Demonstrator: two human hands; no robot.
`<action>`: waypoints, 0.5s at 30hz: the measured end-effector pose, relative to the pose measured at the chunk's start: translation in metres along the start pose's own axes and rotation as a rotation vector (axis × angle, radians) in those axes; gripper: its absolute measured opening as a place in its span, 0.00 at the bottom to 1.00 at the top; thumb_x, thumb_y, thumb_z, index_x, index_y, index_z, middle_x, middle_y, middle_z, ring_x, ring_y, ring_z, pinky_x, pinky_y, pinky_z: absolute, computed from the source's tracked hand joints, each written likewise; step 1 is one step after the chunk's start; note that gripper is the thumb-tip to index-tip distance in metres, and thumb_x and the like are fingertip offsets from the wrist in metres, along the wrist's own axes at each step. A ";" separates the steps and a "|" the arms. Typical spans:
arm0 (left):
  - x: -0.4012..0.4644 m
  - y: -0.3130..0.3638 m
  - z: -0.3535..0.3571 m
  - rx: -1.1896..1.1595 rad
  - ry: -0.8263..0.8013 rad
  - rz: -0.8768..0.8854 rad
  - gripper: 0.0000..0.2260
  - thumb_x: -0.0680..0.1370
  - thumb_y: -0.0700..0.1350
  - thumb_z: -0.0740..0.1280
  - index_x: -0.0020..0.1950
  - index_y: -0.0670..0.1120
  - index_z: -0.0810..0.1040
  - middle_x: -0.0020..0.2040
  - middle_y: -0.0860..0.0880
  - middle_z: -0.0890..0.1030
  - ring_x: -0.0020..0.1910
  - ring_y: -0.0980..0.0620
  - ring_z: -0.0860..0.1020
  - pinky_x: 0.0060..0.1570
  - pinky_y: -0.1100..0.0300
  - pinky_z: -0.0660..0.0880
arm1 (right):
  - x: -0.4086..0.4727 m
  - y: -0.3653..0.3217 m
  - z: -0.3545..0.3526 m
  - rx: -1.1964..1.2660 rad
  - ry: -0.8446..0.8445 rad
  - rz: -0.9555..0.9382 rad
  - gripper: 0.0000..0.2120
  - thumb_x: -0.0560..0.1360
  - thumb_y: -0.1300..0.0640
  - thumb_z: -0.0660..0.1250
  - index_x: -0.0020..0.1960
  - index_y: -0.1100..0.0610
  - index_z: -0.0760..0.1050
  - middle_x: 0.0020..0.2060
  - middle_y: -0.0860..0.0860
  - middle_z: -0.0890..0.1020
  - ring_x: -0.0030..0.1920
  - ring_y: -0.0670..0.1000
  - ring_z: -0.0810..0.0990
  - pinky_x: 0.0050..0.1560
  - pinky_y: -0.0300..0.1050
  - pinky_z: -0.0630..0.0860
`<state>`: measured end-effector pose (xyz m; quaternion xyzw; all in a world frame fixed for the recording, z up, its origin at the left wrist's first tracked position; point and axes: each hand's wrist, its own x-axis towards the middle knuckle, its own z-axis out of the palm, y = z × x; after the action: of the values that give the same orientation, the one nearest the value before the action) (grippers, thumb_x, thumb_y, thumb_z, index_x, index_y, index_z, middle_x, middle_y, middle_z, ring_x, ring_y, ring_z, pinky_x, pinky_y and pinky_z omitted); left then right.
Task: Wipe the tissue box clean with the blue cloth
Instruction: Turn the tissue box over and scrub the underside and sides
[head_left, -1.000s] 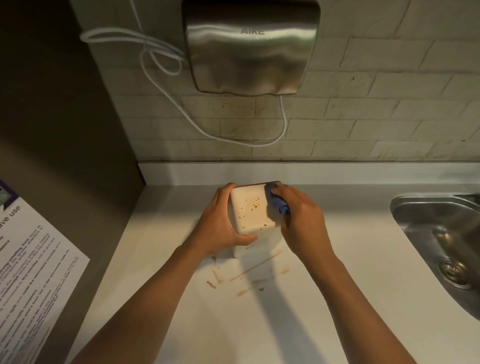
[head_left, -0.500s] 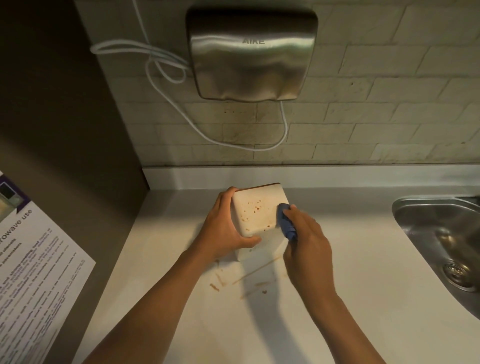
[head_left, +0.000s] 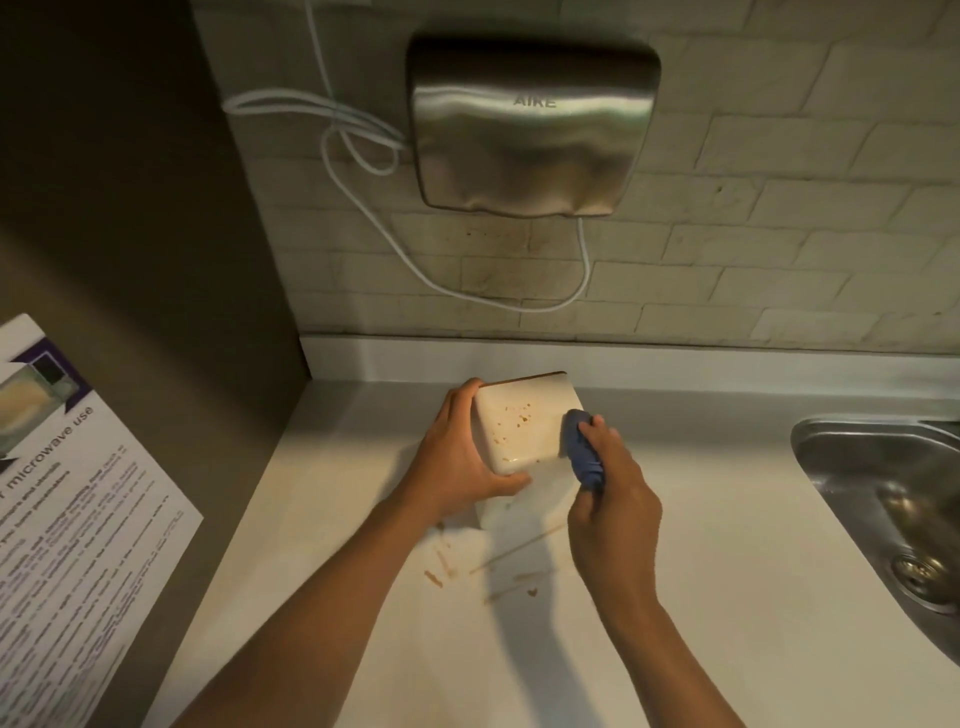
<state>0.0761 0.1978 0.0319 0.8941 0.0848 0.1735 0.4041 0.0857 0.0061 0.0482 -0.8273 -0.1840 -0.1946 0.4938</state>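
The person stands at a pale, smooth desk (head_left: 727, 597) set into a corner, both bare forearms reaching forward. The left hand (head_left: 457, 462) curls round the near left side of a cream, rounded-corner tissue box (head_left: 524, 423), thumb hooked under its near edge and fingers wrapped over the far left corner, so the box stands tipped with its broad face turned up toward us. That face is speckled with small orange-brown spots, thickest near its middle. The right hand (head_left: 613, 499) grips a bunched blue cloth (head_left: 582, 447), fingers closed round it, and the wad presses against the right edge of the box's face.

On the desk just in front of the box lie several orange-brown smears and streaks (head_left: 493, 571), some thin and long, some short dabs. To the right, well apart from the box, a stainless steel sink (head_left: 857, 467) is sunk into the desk, its drain showing near the bottom. On the pale tiled wall above hangs a brushed metal hand dryer (head_left: 530, 130) with a white cable (head_left: 363, 145) looped beside it and trailing beneath. At the far left, on a dark panel, a printed white notice about microwave use (head_left: 67, 519) is stuck up.
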 end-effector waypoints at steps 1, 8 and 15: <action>0.001 -0.001 0.000 -0.004 0.000 -0.002 0.53 0.58 0.58 0.85 0.76 0.56 0.59 0.70 0.57 0.67 0.67 0.55 0.71 0.64 0.54 0.76 | -0.007 0.000 0.004 0.023 0.015 0.010 0.31 0.69 0.78 0.62 0.67 0.56 0.72 0.68 0.51 0.73 0.70 0.53 0.69 0.65 0.49 0.71; 0.001 0.001 0.002 -0.038 0.044 -0.013 0.52 0.59 0.58 0.85 0.76 0.55 0.60 0.70 0.56 0.67 0.67 0.55 0.71 0.65 0.54 0.74 | -0.042 -0.001 0.024 0.109 0.024 -0.042 0.35 0.70 0.77 0.61 0.72 0.52 0.66 0.69 0.54 0.73 0.64 0.57 0.75 0.61 0.49 0.74; 0.001 -0.002 0.003 -0.048 0.058 -0.041 0.53 0.62 0.52 0.86 0.79 0.51 0.59 0.70 0.52 0.68 0.67 0.50 0.72 0.65 0.53 0.75 | -0.049 -0.014 0.021 0.195 -0.129 -0.068 0.28 0.72 0.70 0.59 0.70 0.56 0.70 0.66 0.52 0.75 0.67 0.47 0.72 0.65 0.44 0.70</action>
<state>0.0785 0.1973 0.0285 0.8769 0.1105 0.1928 0.4261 0.0401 0.0257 0.0243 -0.7794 -0.2613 -0.1387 0.5523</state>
